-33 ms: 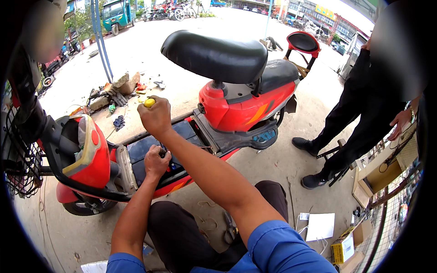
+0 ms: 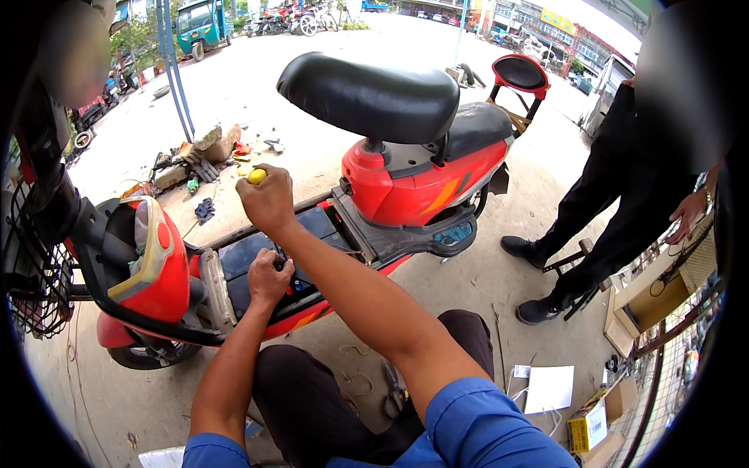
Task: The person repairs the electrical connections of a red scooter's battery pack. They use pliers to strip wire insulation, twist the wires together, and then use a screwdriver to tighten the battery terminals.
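Note:
My right hand [image 2: 265, 201] is wrapped round a yellow-handled tool [image 2: 256, 176]. Only the rounded yellow end stands out above the fist; the rest is hidden. Lower down, my left hand [image 2: 269, 278] is closed over the dark batteries [image 2: 240, 256] in the scooter's open footwell. A small dark piece shows at its fingers, too small to name. Beside that hand lie small blue and red parts [image 2: 296, 285]. The red scooter [image 2: 398, 183] stands crosswise in front of my knees, its black seat [image 2: 370, 93] to the right of my hands.
A person in dark trousers [image 2: 601, 195] stands at right near a small stool [image 2: 576, 269]. Scissors [image 2: 392, 390] lie on the ground by my legs. White paper [image 2: 549, 389] and a yellow box [image 2: 587, 427] are at lower right. Rubble and gloves [image 2: 201, 165] lie beyond the scooter.

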The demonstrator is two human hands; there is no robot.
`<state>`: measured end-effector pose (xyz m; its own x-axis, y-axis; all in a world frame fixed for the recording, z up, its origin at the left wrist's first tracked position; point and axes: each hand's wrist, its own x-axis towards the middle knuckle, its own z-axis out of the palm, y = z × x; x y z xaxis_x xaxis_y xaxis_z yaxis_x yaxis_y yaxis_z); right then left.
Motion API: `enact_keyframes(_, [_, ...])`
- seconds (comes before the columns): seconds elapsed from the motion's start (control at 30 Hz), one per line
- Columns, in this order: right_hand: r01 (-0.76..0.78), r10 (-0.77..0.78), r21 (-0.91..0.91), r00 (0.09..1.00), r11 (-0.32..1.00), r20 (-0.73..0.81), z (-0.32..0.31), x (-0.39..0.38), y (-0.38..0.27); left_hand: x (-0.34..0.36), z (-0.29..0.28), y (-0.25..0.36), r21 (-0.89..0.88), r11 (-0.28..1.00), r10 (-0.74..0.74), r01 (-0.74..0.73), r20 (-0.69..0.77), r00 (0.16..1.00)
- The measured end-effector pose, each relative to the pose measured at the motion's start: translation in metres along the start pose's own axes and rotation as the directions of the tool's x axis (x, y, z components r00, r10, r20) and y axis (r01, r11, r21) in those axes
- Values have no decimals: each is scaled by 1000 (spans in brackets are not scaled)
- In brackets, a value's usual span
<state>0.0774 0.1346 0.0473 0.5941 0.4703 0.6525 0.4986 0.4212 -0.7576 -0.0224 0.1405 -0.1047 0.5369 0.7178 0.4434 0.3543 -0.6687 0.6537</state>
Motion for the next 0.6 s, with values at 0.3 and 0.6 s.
enact_keyframes(0.3, [-478, 255, 205, 728, 854, 637, -30, 22, -23, 2, 4, -14, -31, 998, 58, -59, -27, 998])
enact_keyframes(0.6, [-351, 270, 214, 904, 911, 332, -17, 8, 1, -2, 0, -14, -77, 996, 45, -47, -24, 999])
